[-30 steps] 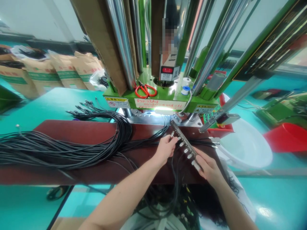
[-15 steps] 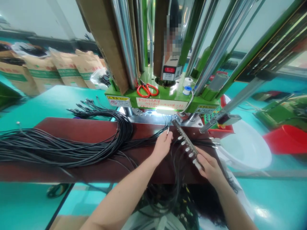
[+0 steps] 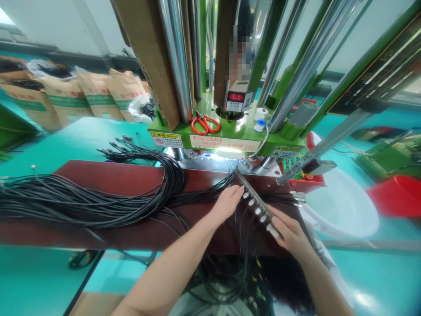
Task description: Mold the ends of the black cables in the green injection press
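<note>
A narrow metal bar [image 3: 250, 189] with a row of silver cable connectors [image 3: 257, 211] along its near side slants over the front of the brown board [image 3: 98, 175]. My right hand [image 3: 288, 230] is closed round its lower right end. At the bar's upper left part, my left hand [image 3: 229, 202] has its fingers pinched together on a cable end, whose tip is hidden by the fingers. Thin black cables [image 3: 241, 232] hang from the connectors toward my lap. Left of my hands, a thick bundle of black cables [image 3: 131, 204] lies curled across the board.
A green press [image 3: 184, 129] with steel columns stands just behind the bar, its lamp [image 3: 228, 152] lit. Red-handled scissors [image 3: 205, 125] and a solder-like spool [image 3: 259, 126] lie on it. A white tub [image 3: 348, 210] is at right, paper sacks [image 3: 69, 98] at far left.
My left hand has brought the cable end from beside the bar's upper end down against the bar. The right hand still holds the bar. The view has shifted slightly.
</note>
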A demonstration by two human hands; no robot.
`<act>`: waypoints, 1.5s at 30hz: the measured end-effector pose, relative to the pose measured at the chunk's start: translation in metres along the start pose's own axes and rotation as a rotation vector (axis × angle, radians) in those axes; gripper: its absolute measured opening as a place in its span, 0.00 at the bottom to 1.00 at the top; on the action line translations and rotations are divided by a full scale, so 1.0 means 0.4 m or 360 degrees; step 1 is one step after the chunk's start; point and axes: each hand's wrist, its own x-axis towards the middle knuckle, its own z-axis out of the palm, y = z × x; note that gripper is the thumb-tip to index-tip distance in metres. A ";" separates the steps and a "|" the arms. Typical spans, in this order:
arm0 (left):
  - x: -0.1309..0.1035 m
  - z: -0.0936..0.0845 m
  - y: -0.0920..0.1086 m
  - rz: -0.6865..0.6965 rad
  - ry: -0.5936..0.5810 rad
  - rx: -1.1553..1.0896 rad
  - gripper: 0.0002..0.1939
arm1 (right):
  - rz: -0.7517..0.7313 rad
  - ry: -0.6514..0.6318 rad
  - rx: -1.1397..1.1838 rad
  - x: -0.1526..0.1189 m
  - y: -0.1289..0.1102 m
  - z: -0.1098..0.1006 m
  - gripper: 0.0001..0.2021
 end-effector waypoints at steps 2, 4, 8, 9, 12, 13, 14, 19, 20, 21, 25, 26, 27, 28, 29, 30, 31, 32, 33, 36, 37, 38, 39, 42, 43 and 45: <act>-0.003 -0.001 0.000 -0.0081 -0.0007 -0.0099 0.20 | -0.0090 -0.0039 -0.0062 -0.002 -0.003 -0.001 0.24; -0.006 -0.002 0.002 -0.0145 0.0005 -0.0162 0.19 | -0.0265 -0.0100 -0.0188 -0.005 -0.010 0.001 0.21; -0.008 -0.003 0.005 -0.0255 0.0015 -0.0218 0.19 | -0.0467 -0.0110 -0.0435 -0.009 -0.020 0.007 0.20; -0.007 -0.003 0.005 -0.0272 0.0013 -0.0218 0.19 | -0.0462 -0.0103 -0.0451 -0.009 -0.020 0.009 0.21; 0.001 0.000 0.003 -0.0260 0.0011 -0.0143 0.19 | -0.0412 -0.0140 -0.0407 -0.007 -0.014 0.010 0.21; 0.003 0.001 0.001 -0.0232 0.0006 -0.0087 0.19 | -0.0386 -0.0155 -0.0369 -0.007 -0.011 0.009 0.21; 0.005 0.003 -0.001 -0.0188 -0.0003 -0.0017 0.19 | -0.0350 -0.0160 -0.0322 -0.009 -0.009 0.005 0.21; -0.008 0.015 0.000 0.0045 0.0014 0.0406 0.11 | -0.0257 -0.0112 -0.0304 -0.028 -0.024 -0.044 0.21; -0.016 0.019 0.005 0.0075 0.0011 0.0509 0.11 | -0.0278 -0.0091 -0.0374 -0.030 -0.034 -0.059 0.21; -0.025 0.022 0.011 0.0108 -0.0003 0.0630 0.12 | -0.0304 -0.0080 -0.0453 -0.028 -0.046 -0.074 0.20; -0.065 0.027 0.046 0.0310 -0.0054 0.1155 0.14 | -0.0224 -0.0188 -0.0722 0.015 -0.107 -0.125 0.19; -0.074 0.023 0.055 0.0345 -0.0062 0.1241 0.14 | -0.0175 -0.0233 -0.0797 0.036 -0.124 -0.131 0.19; -0.082 0.017 0.063 0.0367 -0.0069 0.1296 0.13 | -0.0144 -0.0278 -0.0884 0.060 -0.140 -0.133 0.19; -0.089 0.008 0.070 0.0375 -0.0083 0.1321 0.12 | -0.0134 -0.0321 -0.0983 0.086 -0.156 -0.130 0.19; -0.095 -0.003 0.077 0.0371 -0.0106 0.1320 0.12 | -0.0149 -0.0364 -0.1073 0.114 -0.171 -0.122 0.19; -0.100 -0.015 0.082 0.0361 -0.0131 0.1300 0.11 | -0.0193 -0.0409 -0.1148 0.143 -0.185 -0.109 0.18; -0.102 -0.028 0.088 0.0352 -0.0153 0.1268 0.10 | -0.0267 -0.0471 -0.1217 0.173 -0.197 -0.093 0.17; -0.103 -0.043 0.092 0.0350 -0.0171 0.1228 0.09 | -0.0362 -0.0543 -0.1280 0.201 -0.206 -0.073 0.16; -0.102 -0.057 0.095 0.0363 -0.0184 0.1186 0.08 | -0.0468 -0.0615 -0.1331 0.228 -0.213 -0.052 0.15; -0.085 -0.102 0.098 0.0445 -0.0102 0.1085 0.06 | -0.0766 -0.0700 -0.1459 0.292 -0.218 0.013 0.12; -0.075 -0.116 0.095 0.0474 -0.0028 0.1072 0.06 | -0.0821 -0.0687 -0.1490 0.307 -0.216 0.030 0.12; -0.064 -0.130 0.090 0.0499 0.0063 0.1076 0.06 | -0.0859 -0.0659 -0.1516 0.317 -0.213 0.044 0.12; -0.051 -0.142 0.082 0.0517 0.0158 0.1098 0.06 | -0.0893 -0.0632 -0.1546 0.324 -0.211 0.054 0.13; -0.018 -0.164 0.052 0.0498 0.0363 0.1189 0.08 | -0.0953 -0.0553 -0.1613 0.334 -0.219 0.061 0.11; -0.011 -0.166 0.041 0.0464 0.0394 0.1210 0.09 | -0.0973 -0.0516 -0.1619 0.339 -0.228 0.060 0.10; -0.004 -0.161 0.024 0.0397 0.0405 0.1241 0.11 | -0.1048 -0.0384 -0.1591 0.361 -0.254 0.061 0.11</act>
